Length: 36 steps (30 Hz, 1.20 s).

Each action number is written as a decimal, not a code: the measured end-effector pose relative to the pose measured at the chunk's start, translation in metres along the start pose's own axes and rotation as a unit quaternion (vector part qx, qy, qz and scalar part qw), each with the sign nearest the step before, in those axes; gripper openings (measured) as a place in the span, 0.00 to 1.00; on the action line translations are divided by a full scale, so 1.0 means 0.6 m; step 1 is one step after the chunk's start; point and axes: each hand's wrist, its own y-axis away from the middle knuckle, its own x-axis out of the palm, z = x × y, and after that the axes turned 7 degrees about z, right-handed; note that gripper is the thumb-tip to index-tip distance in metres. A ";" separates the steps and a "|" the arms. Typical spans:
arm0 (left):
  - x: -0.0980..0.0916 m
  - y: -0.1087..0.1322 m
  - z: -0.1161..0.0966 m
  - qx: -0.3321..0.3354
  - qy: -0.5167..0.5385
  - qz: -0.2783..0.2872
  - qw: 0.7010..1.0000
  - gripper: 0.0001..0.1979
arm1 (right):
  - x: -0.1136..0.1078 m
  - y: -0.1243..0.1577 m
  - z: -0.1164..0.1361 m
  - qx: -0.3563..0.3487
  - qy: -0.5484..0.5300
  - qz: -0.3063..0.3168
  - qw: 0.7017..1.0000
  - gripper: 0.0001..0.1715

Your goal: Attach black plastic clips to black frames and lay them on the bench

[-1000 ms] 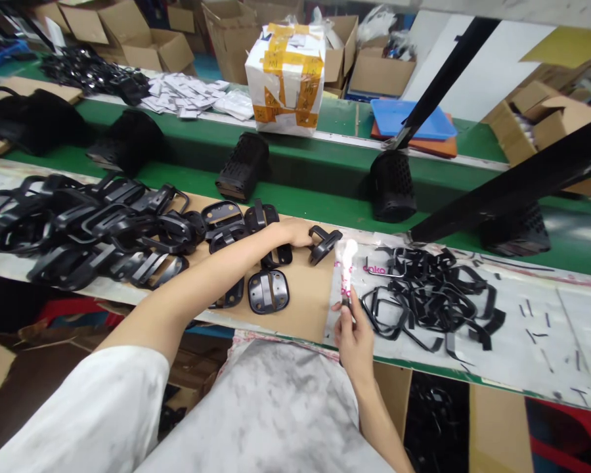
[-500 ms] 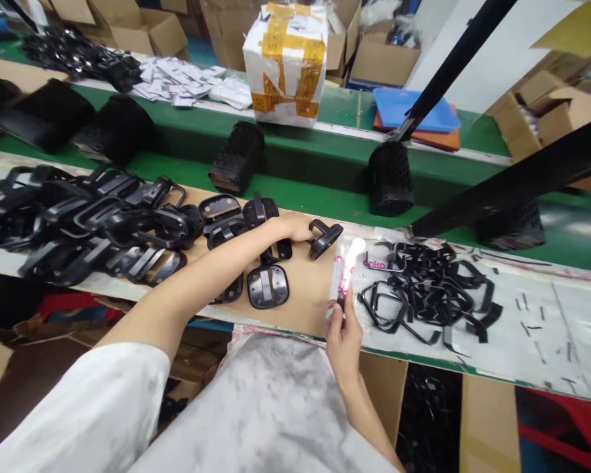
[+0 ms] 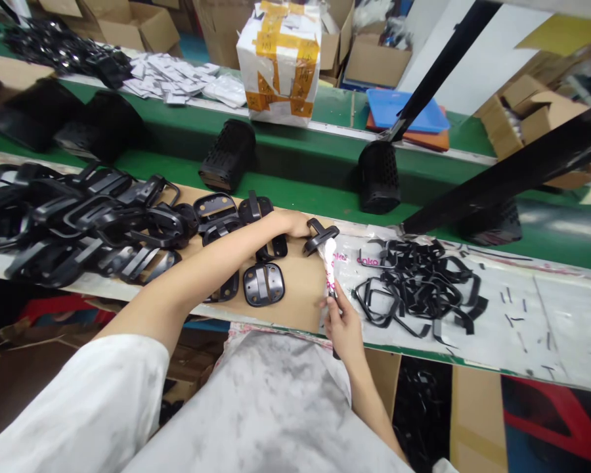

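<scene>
My left hand (image 3: pixel 298 224) reaches across the bench and is closed on a black plastic part (image 3: pixel 321 238), an oval frame with a raised bar, held tilted. In my right hand (image 3: pixel 343 320) is a slim tool (image 3: pixel 330 266) with a dark handle and an end wrapped in white and pink film. Its tip comes up close to the held part; whether they touch I cannot tell. Nearer to me, a similar black oval part (image 3: pixel 264 284) lies flat on the brown board (image 3: pixel 295 309). Several more lie beside and beneath my left forearm.
A heap of black framed parts (image 3: pixel 79 210) covers the bench's left side. Thin black bent strips (image 3: pixel 423 282) are piled at right on plastic film. Behind runs a green belt (image 3: pixel 295 197) with black perforated housings (image 3: pixel 229 154). A dark slanting post (image 3: pixel 502 167) crosses at right.
The tool in my right hand has moved up and left, its wrapped tip now close to the held part. My left hand keeps hold of that part. The whole view has shifted slightly.
</scene>
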 end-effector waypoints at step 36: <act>0.202 0.243 -0.051 0.155 0.509 -0.065 0.844 0.17 | -0.035 0.005 0.104 -0.003 -0.183 0.024 0.983 0.31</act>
